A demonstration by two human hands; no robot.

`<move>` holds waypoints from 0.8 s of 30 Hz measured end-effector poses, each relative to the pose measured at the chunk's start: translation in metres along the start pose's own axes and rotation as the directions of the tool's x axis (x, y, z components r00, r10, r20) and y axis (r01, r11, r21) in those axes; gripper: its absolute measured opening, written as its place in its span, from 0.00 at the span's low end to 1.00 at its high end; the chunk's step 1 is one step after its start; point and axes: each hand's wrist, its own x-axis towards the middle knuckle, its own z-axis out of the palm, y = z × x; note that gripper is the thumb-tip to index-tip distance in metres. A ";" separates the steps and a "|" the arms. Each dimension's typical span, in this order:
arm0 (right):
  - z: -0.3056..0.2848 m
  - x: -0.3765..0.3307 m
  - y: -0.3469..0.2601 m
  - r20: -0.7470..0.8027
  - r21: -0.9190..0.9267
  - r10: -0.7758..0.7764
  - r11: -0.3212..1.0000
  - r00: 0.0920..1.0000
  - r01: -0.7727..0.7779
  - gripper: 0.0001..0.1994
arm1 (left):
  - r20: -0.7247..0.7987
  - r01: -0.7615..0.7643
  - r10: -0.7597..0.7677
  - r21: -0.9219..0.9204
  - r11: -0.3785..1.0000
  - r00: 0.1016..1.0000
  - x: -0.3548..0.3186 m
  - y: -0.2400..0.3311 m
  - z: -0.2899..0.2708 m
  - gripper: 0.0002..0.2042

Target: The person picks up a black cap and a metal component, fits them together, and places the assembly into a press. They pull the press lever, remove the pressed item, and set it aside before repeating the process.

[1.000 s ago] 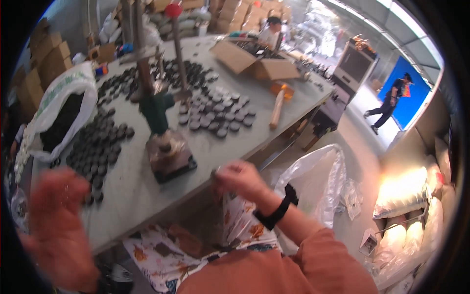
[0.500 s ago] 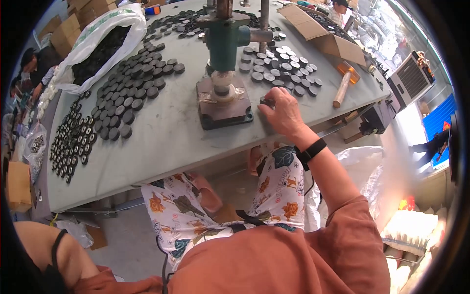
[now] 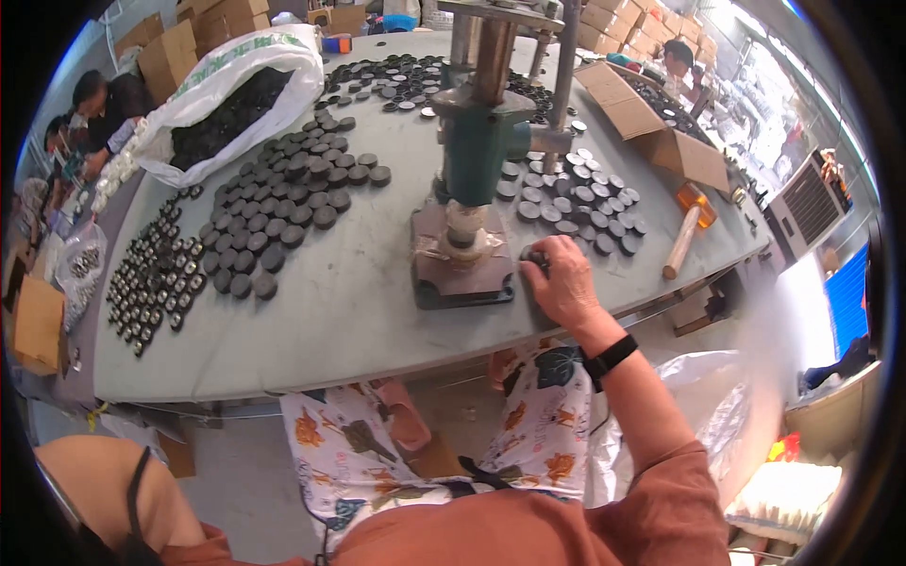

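Note:
My right hand [image 3: 564, 286], a dark band on its wrist, rests on the grey table just right of the press base. Its thumb and fingers close around a dark round disc [image 3: 538, 257], which they partly cover. The green hand press [image 3: 472, 156] stands upright on a brown square base [image 3: 462, 269], its ram lowered onto a whitish round fitting [image 3: 464, 226]. Only the bare upper part of my left arm [image 3: 123, 486] shows at the lower left; that hand is out of sight. Behind my right hand lies a group of dark discs with lighter tops [image 3: 571, 203].
Left of the press spread many black discs [image 3: 274, 208] and ring-like parts with shiny centres [image 3: 156, 283]. A white sack [image 3: 293, 94] of black pieces lies behind them. A mallet [image 3: 689, 226] and an open carton [image 3: 679, 156] are at the right. People sit beyond the table.
The view has tilted, so the table and press sit lower and further right in the picture. My right hand keeps its grip on the disc beside the press base.

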 end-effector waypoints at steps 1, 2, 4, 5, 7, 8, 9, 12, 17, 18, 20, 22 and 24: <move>0.000 0.002 0.002 0.011 0.022 0.038 0.999 0.999 -0.038 0.13 | 0.022 0.011 -0.011 -0.005 1.000 1.000 0.002 0.002 -0.004 0.27; 0.003 0.004 0.001 0.014 0.033 0.042 0.999 0.999 -0.043 0.14 | 0.043 0.023 -0.023 -0.010 1.000 0.999 0.003 0.004 -0.008 0.26; 0.002 0.008 0.007 0.014 0.091 0.065 0.994 0.998 -0.067 0.17 | 0.053 0.033 -0.032 -0.029 0.999 0.998 0.004 0.002 -0.007 0.26; 0.004 0.010 0.007 0.018 0.110 0.076 0.991 0.997 -0.078 0.18 | 0.055 0.039 -0.037 -0.039 0.998 0.998 0.002 0.001 -0.008 0.26; 0.000 0.010 0.011 0.022 0.108 0.065 0.992 0.998 -0.067 0.19 | 0.034 0.055 -0.053 -0.067 0.996 0.998 -0.004 -0.001 -0.005 0.26; -0.002 0.011 0.013 0.010 0.104 0.055 0.993 0.998 -0.056 0.21 | 0.022 0.062 -0.061 -0.083 0.995 0.998 -0.007 -0.003 -0.005 0.25; -0.005 0.013 0.013 0.031 0.097 0.094 0.991 0.995 -0.096 0.22 | 0.018 0.071 -0.069 -0.105 0.992 0.997 -0.010 -0.005 -0.006 0.25; -0.003 0.018 0.012 0.060 0.061 0.068 0.996 0.996 -0.072 0.21 | 0.015 0.094 -0.093 -0.177 0.980 0.996 -0.017 -0.014 -0.010 0.25; 0.003 0.016 0.007 0.008 0.076 0.056 0.996 0.998 -0.056 0.20 | 0.027 0.123 -0.120 -0.261 0.957 0.992 -0.023 -0.028 -0.023 0.24; 0.006 0.013 0.005 -0.043 0.146 0.033 0.989 0.999 -0.027 0.19 | 0.022 0.124 -0.122 -0.244 0.962 0.992 -0.023 -0.024 -0.027 0.24; -0.008 0.001 -0.009 -0.081 0.182 0.041 0.983 0.996 -0.025 0.16 | 0.020 0.103 -0.101 -0.152 0.983 0.995 -0.027 0.013 -0.016 0.24; -0.022 -0.018 -0.007 -0.050 0.138 0.038 0.990 0.998 -0.031 0.15 | -0.396 0.526 -0.480 0.012 0.850 0.783 -0.058 -0.078 -0.013 0.13; -0.009 -0.030 -0.029 0.025 0.373 0.005 0.928 1.000 -0.014 0.15 | -0.381 0.810 -0.754 -0.023 0.586 0.535 -0.103 -0.117 -0.021 0.14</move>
